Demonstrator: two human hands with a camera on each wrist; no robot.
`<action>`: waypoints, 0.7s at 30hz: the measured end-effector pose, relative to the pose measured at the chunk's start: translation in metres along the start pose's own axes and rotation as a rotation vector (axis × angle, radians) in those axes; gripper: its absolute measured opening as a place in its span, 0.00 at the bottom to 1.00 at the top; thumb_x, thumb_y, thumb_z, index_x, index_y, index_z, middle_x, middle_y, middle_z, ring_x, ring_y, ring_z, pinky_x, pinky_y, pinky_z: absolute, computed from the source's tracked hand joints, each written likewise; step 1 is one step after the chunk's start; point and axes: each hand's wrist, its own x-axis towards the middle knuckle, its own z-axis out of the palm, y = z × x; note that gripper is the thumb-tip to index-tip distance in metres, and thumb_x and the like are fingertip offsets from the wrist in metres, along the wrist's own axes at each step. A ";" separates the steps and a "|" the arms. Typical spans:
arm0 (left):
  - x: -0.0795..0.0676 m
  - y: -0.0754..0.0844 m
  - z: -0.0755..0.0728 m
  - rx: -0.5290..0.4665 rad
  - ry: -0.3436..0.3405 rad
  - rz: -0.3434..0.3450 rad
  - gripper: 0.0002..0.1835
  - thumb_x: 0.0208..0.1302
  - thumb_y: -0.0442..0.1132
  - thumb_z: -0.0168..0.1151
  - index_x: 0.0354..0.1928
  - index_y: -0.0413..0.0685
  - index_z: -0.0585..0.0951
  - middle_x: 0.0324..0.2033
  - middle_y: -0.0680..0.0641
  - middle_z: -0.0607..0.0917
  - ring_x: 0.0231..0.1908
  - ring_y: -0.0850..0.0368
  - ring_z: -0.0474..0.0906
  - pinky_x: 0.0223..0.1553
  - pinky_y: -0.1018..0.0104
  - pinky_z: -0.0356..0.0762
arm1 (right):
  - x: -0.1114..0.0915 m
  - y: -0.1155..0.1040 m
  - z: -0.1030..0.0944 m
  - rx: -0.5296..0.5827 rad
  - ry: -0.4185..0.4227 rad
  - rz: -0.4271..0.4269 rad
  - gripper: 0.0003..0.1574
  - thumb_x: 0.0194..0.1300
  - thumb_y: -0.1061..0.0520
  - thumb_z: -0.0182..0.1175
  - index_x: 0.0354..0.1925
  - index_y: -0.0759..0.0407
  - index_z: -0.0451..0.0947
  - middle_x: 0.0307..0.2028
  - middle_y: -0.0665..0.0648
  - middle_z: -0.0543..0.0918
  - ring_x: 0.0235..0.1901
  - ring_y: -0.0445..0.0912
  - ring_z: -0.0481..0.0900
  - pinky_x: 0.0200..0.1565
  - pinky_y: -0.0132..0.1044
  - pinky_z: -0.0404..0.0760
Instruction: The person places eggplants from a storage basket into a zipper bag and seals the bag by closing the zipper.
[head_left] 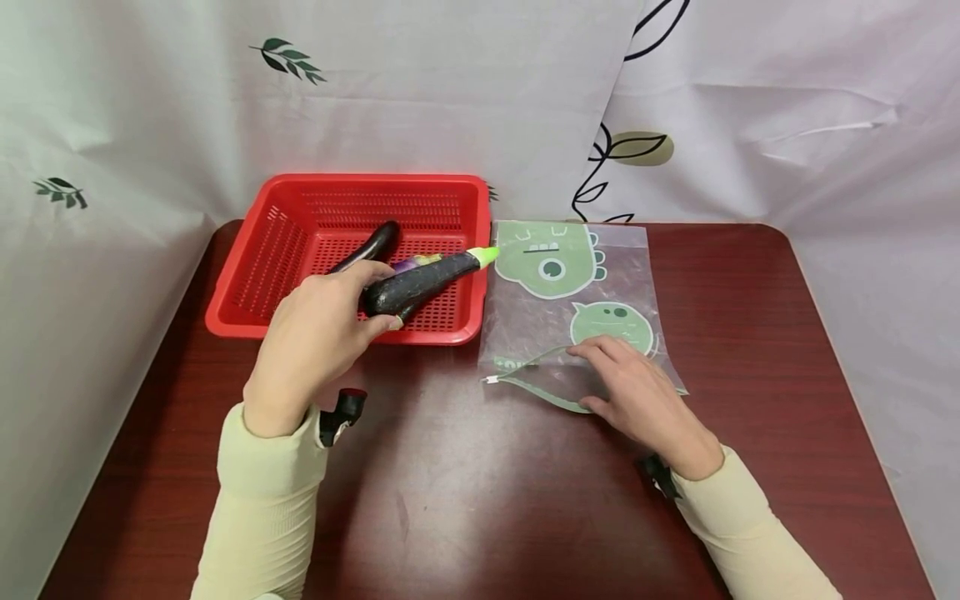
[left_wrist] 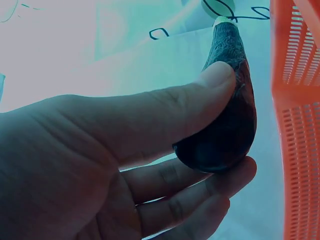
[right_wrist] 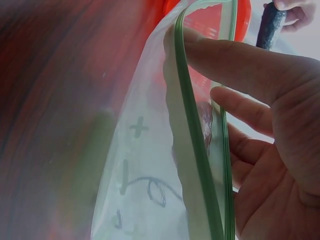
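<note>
My left hand [head_left: 318,325] grips a dark eggplant [head_left: 420,283] by its thick end, thumb on one side and fingers on the other. Its bright green stem end [head_left: 487,255] points right, over the rim of the red basket [head_left: 345,334]. A zip bag [head_left: 517,312] with green cartoon prints lies flat to the right of the basket, its green-edged mouth parted toward me. At that mouth is my right hand [head_left: 645,400]; in the right wrist view the thumb [right_wrist: 225,60] reaches behind the near green strip, holding the lips apart.
Inside the basket lie another long dark eggplant [head_left: 371,247] and a purple and yellow-green item [head_left: 415,263], partly hidden. A white zip slider [head_left: 491,380] sits at the bag's left corner. White patterned cloth [head_left: 420,100] hangs behind the brown table [head_left: 750,350].
</note>
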 end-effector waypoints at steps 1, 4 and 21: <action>-0.001 0.000 0.001 -0.004 0.008 0.002 0.28 0.53 0.40 0.78 0.58 0.49 0.81 0.39 0.41 0.87 0.34 0.43 0.81 0.33 0.47 0.76 | 0.000 0.000 0.000 -0.001 0.001 0.001 0.43 0.42 0.63 0.82 0.58 0.61 0.76 0.53 0.58 0.79 0.56 0.55 0.75 0.54 0.52 0.76; -0.004 0.002 0.004 -0.013 0.024 0.010 0.28 0.52 0.39 0.79 0.57 0.48 0.81 0.40 0.42 0.87 0.35 0.44 0.81 0.34 0.47 0.76 | 0.001 -0.001 0.001 0.000 -0.001 0.001 0.44 0.42 0.62 0.82 0.59 0.61 0.76 0.53 0.58 0.78 0.56 0.55 0.75 0.54 0.52 0.76; -0.023 0.017 0.020 -0.088 0.100 0.116 0.28 0.50 0.39 0.81 0.55 0.51 0.82 0.33 0.50 0.83 0.25 0.54 0.69 0.30 0.59 0.65 | 0.004 -0.002 0.002 0.018 0.098 0.019 0.33 0.51 0.62 0.77 0.55 0.61 0.78 0.51 0.58 0.80 0.53 0.55 0.78 0.50 0.52 0.78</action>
